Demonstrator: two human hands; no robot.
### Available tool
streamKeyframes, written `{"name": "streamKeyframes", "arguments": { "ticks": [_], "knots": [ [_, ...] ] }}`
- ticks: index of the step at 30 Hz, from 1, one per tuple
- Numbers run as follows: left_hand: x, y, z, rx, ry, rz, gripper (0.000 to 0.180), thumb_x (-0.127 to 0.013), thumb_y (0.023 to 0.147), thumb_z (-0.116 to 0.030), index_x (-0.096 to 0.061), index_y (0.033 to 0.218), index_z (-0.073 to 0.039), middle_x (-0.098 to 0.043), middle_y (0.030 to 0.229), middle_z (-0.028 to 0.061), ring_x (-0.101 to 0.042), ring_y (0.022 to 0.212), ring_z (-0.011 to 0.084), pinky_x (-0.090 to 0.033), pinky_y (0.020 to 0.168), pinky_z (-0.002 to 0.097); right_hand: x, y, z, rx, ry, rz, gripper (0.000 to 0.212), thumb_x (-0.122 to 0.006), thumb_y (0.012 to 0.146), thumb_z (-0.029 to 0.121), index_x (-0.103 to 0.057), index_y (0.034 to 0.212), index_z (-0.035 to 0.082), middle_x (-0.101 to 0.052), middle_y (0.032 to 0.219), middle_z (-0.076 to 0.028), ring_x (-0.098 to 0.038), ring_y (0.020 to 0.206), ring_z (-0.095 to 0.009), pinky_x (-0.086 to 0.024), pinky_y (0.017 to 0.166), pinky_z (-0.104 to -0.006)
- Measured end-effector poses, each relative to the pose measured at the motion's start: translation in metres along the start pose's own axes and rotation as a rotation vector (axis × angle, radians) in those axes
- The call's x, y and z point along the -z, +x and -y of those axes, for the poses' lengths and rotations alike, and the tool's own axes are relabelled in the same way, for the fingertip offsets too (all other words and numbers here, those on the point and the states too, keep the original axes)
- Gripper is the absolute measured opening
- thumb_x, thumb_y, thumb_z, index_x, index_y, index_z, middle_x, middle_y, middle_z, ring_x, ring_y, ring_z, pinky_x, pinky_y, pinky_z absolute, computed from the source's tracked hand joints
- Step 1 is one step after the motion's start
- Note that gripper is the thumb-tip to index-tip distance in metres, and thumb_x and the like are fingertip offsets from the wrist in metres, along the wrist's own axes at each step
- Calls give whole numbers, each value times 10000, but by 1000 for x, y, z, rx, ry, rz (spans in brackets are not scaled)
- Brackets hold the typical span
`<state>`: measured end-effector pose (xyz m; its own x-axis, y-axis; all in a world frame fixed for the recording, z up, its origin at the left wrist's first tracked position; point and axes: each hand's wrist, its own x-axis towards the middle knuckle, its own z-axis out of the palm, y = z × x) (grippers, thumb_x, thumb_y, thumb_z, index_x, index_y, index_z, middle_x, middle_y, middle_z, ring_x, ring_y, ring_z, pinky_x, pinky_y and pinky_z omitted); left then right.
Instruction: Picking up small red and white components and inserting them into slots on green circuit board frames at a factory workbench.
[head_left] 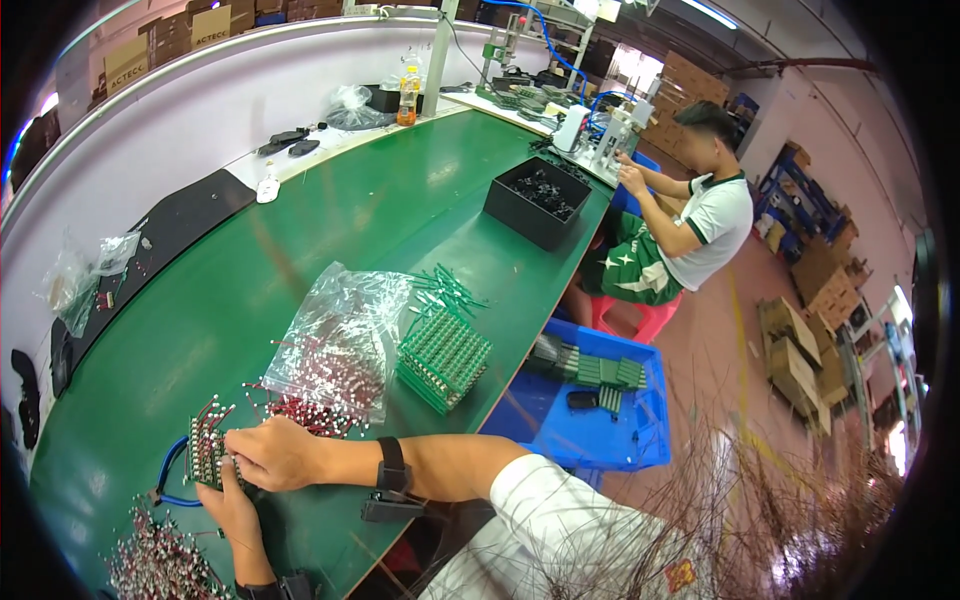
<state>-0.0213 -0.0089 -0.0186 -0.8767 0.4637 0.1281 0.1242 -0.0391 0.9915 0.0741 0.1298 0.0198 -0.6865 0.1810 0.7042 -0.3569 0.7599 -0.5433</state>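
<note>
Here, in from the table's (400, 225) near edge, a board (202, 455) is held by the left hand (232, 508); the right hand's (278, 455) grip over it can't be told. It's flanked by a blue cable (167, 468), loose wires (160, 562) and a bag (345, 298).

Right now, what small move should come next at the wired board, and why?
Perhaps use the right grip to straighten the red wires on the circuit board: they lean unevenly at its far end, and the left grip, at its near edge, could steady it.

Right hand (274, 454) at gridded board (204, 446)
</note>
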Motion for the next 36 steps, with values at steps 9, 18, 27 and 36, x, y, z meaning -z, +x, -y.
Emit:
{"name": "streamKeyframes", "arguments": {
  "ticks": [9, 18, 27, 36],
  "knots": [
    [-1, 2, 2, 54, -48, 11, 252, -566, 976, -48, -535, 1200, 63, -636, 1134, 97, -611, 994, 150, -499, 859, 296, 1, -1, -1, -16, -13, 14, 90, -568, 841, 89, -500, 882, 46, -560, 679, -141, -589, 571, -385, -455, 499, -484],
    [14, -4, 7, -68, 57, -19, 232, -598, 958, -61, -587, 1154, 65, -664, 1084, 106, -628, 955, 162, -514, 836, 309, -13, 7, 12, -25, 41, 39, 113, -607, 850, 138, -526, 872, 63, -570, 684, -148, -593, 563, -381, -463, 491, -462],
    [-15, -11, -18, -138, 114, 19, 199, -660, 904, -112, -659, 1022, 48, -722, 897, 114, -635, 793, 146, -524, 713, 333, 3, 1, 12, -233, 222, 14, 90, -655, 887, 77, -612, 913, 2, -559, 602, -76, -545, 509, -113, -427, 481, -282],
    [-13, -16, -33, -97, 63, 117, 219, -646, 928, -75, -659, 1112, 42, -731, 950, 76, -606, 864, 70, -524, 769, 278, -5, 6, 7, -278, 236, -31, 86, -660, 873, 29, -581, 874, -4, -517, 572, -59, -486, 492, -93, -400, 468, -290]
  ]
}}
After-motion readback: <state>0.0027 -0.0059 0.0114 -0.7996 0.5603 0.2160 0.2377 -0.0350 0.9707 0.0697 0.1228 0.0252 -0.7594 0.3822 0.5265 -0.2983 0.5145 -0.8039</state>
